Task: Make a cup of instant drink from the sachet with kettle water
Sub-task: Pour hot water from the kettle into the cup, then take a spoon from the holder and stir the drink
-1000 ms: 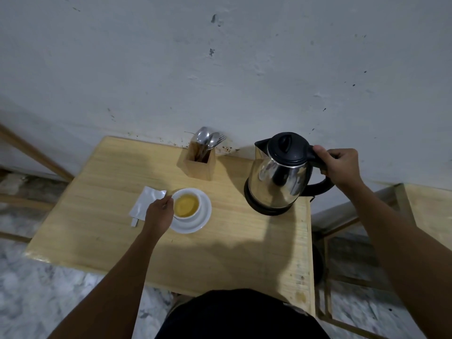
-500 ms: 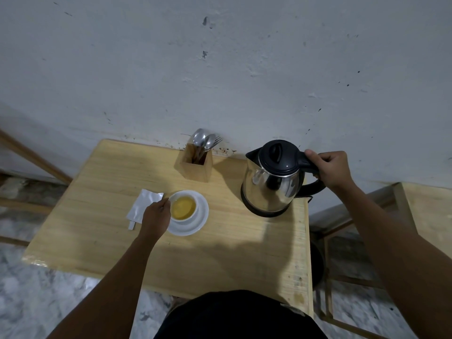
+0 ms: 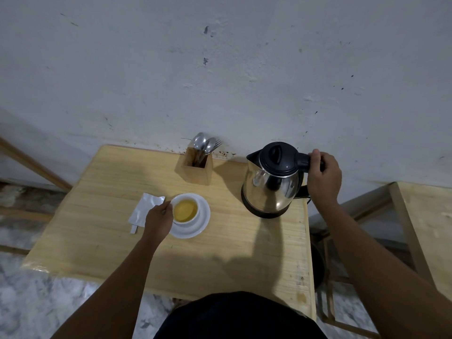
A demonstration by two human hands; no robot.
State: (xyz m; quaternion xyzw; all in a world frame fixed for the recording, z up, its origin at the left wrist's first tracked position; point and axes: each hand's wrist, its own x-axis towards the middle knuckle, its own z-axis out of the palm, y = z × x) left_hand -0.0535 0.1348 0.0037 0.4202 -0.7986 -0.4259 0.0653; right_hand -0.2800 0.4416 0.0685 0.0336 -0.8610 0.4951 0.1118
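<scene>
— Where is the cup [image 3: 185,211]?
— On its saucer [image 3: 198,228], full of yellow drink. The left hand [image 3: 158,219] holds its side.
— And the kettle [image 3: 272,179]?
— Standing on the surface [image 3: 220,253]. The right hand [image 3: 323,176] grips its handle.

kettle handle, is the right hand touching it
Touching. The head view shows the right hand wrapped around the black handle of the kettle, which stands upright on the table.

Since a second ago, our right hand [image 3: 323,177] has set the kettle [image 3: 272,182] upright on its base, no longer lifted and tilted, handle still in our grasp
</scene>
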